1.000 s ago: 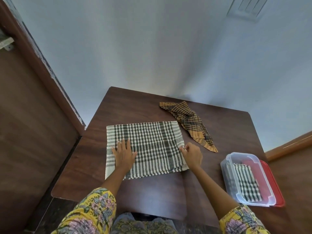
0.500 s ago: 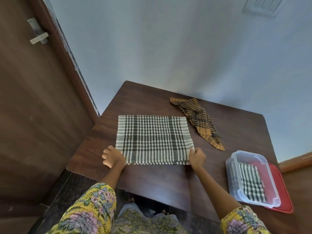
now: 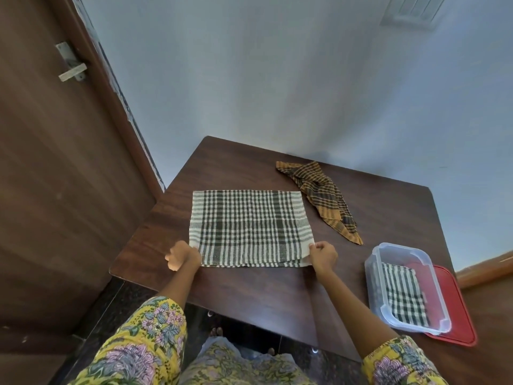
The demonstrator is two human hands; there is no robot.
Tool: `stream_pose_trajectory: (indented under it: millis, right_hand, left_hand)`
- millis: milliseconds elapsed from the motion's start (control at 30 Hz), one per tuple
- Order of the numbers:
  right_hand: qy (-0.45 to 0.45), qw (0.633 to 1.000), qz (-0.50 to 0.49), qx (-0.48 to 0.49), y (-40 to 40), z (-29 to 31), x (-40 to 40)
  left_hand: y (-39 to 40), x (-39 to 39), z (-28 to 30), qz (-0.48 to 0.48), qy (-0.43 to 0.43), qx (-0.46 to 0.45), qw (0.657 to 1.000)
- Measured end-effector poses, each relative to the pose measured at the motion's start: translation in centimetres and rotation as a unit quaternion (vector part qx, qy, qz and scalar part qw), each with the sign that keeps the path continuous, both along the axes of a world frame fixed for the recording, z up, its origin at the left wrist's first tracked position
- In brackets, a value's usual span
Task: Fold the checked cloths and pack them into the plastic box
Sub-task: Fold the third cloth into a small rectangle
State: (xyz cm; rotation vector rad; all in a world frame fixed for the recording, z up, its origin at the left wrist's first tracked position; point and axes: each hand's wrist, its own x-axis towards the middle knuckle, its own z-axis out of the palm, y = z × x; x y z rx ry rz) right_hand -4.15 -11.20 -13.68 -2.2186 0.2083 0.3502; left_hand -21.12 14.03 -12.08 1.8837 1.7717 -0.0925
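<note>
A green-and-white checked cloth (image 3: 249,227) lies flat on the dark wooden table (image 3: 388,212), folded once into a rectangle. My left hand (image 3: 181,255) pinches its near left corner and my right hand (image 3: 322,255) pinches its near right corner. An orange-and-black checked cloth (image 3: 322,194) lies crumpled behind it to the right. At the table's near right corner stands a clear plastic box (image 3: 373,276) with a folded green-and-white checked cloth (image 3: 404,295) inside.
A red lid (image 3: 455,309) lies under the box, sticking out on its right side. A brown wooden door (image 3: 55,190) with a latch stands to the left. A pale wall rises behind the table.
My hands slid from the top of the cloth down to its near corners and now pinch them. The camera view shifted so the table sits further right.
</note>
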Motion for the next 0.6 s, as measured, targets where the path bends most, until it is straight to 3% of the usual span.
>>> stream_pose_trajectory:
  millis: [167, 233, 367, 467, 600]
  right_hand:
    - [0.027, 0.994, -0.039, 0.098, -0.2, 0.2, -0.6]
    - [0.036, 0.995, -0.031, 0.088, -0.1, 0.0, -1.1]
    - [0.034, 0.999, 0.023, -0.002, 0.1, 0.2, -1.2]
    - [0.026, 0.996, 0.063, -0.053, 0.5, 1.0, -1.1]
    - [0.063, 0.996, 0.054, -0.04, 0.3, 1.4, -0.4]
  left_hand:
    - [1.0, 0.2, 1.1, 0.03, -0.054, 0.074, 0.995]
    - [1.2, 0.1, 1.0, 0.059, -0.089, 0.067, 0.992]
    - [0.9, -0.9, -0.5, 0.115, -0.123, -0.052, 0.984]
    - [0.7, -1.8, -1.0, 0.092, -0.159, -0.153, 0.971]
    - [0.3, -0.9, 0.0, 0.195, -0.222, -0.184, 0.937]
